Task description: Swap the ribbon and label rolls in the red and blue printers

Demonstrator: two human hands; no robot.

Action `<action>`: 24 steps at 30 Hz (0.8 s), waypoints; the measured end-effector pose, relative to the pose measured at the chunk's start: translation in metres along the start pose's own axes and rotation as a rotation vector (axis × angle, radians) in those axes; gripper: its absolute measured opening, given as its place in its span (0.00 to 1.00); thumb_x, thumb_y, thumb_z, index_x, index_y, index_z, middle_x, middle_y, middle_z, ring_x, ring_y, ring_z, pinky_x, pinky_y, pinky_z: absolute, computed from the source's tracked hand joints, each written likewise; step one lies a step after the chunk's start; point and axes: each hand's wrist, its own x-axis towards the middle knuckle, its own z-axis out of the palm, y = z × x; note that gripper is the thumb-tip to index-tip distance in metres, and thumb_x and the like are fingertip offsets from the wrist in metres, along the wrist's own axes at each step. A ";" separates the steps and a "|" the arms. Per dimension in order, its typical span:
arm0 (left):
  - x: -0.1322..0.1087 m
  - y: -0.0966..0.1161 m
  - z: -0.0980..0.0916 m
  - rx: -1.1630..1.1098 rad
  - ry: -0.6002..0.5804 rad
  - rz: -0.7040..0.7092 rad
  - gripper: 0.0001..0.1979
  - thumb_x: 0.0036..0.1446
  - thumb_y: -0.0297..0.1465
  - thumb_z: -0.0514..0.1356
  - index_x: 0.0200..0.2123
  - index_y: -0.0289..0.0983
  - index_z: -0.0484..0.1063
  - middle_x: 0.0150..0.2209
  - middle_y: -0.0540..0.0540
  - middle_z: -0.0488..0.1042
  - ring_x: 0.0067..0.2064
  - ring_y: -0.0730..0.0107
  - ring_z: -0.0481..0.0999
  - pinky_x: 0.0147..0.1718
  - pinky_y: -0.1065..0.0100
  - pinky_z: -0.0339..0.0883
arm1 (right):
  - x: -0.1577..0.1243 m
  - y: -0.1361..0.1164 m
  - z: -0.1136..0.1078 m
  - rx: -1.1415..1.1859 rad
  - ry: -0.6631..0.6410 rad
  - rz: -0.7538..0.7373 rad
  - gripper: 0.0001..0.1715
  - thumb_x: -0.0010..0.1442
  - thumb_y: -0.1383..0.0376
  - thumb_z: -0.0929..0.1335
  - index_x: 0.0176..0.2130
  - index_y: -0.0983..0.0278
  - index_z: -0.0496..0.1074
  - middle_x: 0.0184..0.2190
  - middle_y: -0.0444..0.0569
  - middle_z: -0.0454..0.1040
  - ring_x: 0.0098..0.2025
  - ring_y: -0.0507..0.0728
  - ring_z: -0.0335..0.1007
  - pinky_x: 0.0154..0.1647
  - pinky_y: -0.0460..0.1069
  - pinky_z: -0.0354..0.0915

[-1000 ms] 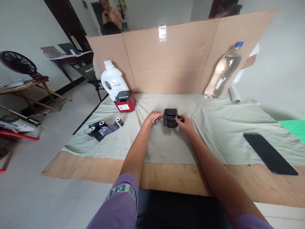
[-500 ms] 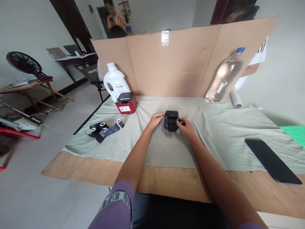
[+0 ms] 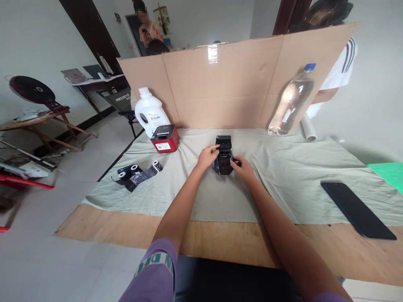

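Note:
A small black printer (image 3: 217,167) stands on the cloth in front of me with its lid (image 3: 224,141) raised. Something dark, like a black roll or strip (image 3: 224,166), sits at its opening and front. My right hand (image 3: 244,168) grips the printer's right side, thumb near the dark strip. At the left of the opening is my left hand (image 3: 207,157), its fingers stretched toward the lid and opening. The fingertips touch the printer there; what lies under them is too small to make out.
Several black rolls (image 3: 138,175) with white cores lie at left. Behind them stand a red and black box-shaped printer (image 3: 165,139) and a white jug (image 3: 151,110). A water bottle (image 3: 291,102) leans on the cardboard screen (image 3: 220,92). A phone (image 3: 357,209) rests at right.
The printer's lid has swung up and back. My left hand has shifted from the printer's left edge onto its opening, while my right hand keeps its hold.

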 end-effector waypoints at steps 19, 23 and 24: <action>-0.020 0.039 -0.098 0.418 -0.037 0.184 0.16 0.51 0.34 0.65 0.44 0.39 0.79 0.44 0.46 0.80 0.45 0.61 0.78 0.44 0.67 0.69 | -0.005 -0.008 -0.004 0.003 -0.016 0.038 0.26 0.61 0.49 0.66 0.51 0.62 0.75 0.37 0.51 0.80 0.37 0.59 0.73 0.41 0.52 0.65; -0.067 -0.012 -0.154 0.547 -0.065 0.009 0.14 0.57 0.40 0.62 0.44 0.41 0.78 0.40 0.45 0.80 0.42 0.60 0.78 0.42 0.66 0.68 | -0.005 -0.009 -0.004 0.022 -0.014 0.042 0.27 0.60 0.48 0.66 0.51 0.62 0.75 0.37 0.51 0.79 0.37 0.59 0.72 0.41 0.53 0.65; -0.075 -0.024 -0.163 0.594 -0.073 -0.039 0.13 0.59 0.40 0.61 0.44 0.41 0.78 0.40 0.45 0.80 0.43 0.59 0.78 0.42 0.66 0.68 | -0.005 -0.009 -0.004 0.023 -0.009 0.043 0.27 0.60 0.48 0.66 0.51 0.62 0.75 0.37 0.51 0.79 0.36 0.59 0.72 0.41 0.53 0.64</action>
